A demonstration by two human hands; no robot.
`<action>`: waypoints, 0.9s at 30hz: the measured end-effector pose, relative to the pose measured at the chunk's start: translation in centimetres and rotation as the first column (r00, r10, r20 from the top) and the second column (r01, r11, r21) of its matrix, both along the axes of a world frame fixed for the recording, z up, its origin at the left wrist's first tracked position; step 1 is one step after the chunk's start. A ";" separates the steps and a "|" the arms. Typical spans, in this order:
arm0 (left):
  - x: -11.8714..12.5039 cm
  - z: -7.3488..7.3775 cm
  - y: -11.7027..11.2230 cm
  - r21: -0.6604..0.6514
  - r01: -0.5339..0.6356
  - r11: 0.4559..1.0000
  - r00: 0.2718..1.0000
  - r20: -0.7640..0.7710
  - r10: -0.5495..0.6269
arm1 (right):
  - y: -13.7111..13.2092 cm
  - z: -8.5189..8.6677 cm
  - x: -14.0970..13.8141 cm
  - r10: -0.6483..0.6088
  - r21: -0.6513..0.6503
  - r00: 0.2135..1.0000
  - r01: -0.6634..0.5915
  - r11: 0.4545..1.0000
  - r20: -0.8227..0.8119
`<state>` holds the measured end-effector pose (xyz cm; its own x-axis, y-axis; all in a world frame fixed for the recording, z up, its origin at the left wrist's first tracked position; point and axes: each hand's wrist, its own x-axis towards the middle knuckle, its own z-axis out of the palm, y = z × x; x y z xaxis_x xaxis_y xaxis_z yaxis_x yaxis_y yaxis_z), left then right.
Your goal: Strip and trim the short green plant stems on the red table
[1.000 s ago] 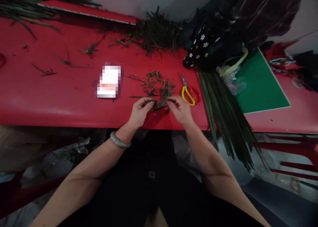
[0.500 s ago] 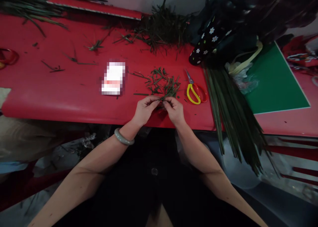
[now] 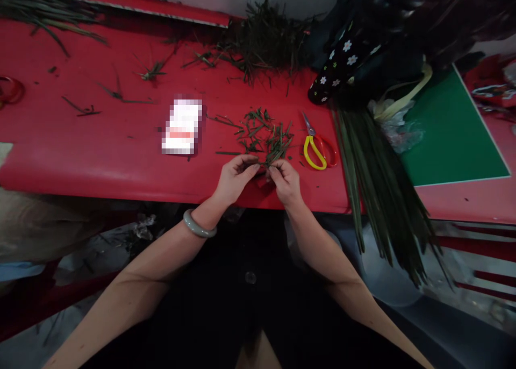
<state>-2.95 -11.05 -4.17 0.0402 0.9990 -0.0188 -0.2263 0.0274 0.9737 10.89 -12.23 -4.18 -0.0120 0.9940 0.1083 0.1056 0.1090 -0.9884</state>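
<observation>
My left hand (image 3: 235, 178) and my right hand (image 3: 285, 181) meet at the front edge of the red table (image 3: 100, 148). Both pinch a small green leaf strip (image 3: 264, 168) between their fingertips. The strip is short and dark, partly hidden by my fingers. Just beyond my hands lies a small pile of cut green leaf pieces (image 3: 264, 135). A grey-green bangle (image 3: 196, 227) sits on my left wrist.
Yellow and red scissors (image 3: 316, 148) lie right of the pile. A bundle of long green leaves (image 3: 374, 186) hangs over the table's front edge at the right. A blurred white card (image 3: 181, 127), a green mat (image 3: 447, 137), a flowered dark cloth (image 3: 338, 73) and more leaf scraps (image 3: 262, 41) lie around.
My hands have drawn closer together, and the right hand has moved left toward the left hand. The view has shifted slightly.
</observation>
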 end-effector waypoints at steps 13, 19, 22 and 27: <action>-0.7 0.3 -0.2 0.109 0.210 0.972 0.970 -0.146 -0.193 | 0.0 0.3 0.7 0.226 -0.088 0.973 -0.229 0.970 -0.034; -0.2 0.2 -0.4 0.001 0.127 0.992 0.990 -0.058 -0.127 | 0.0 0.1 0.5 0.179 -0.088 0.984 -0.180 0.980 -0.020; 0.0 0.3 -0.4 -0.029 0.114 0.993 0.993 -0.019 -0.115 | 0.0 0.0 0.4 0.141 -0.103 0.990 -0.142 0.984 -0.019; 0.2 0.4 -0.2 -0.059 0.052 0.997 0.998 -0.033 -0.054 | -0.1 0.0 0.2 0.070 -0.098 0.997 -0.067 0.993 0.029</action>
<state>-2.71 -11.25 -3.73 0.0909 0.9927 -0.0789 -0.1890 0.0950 0.9774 11.07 -12.30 -4.20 -0.0827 0.9965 0.0101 0.1328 0.0210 -0.9909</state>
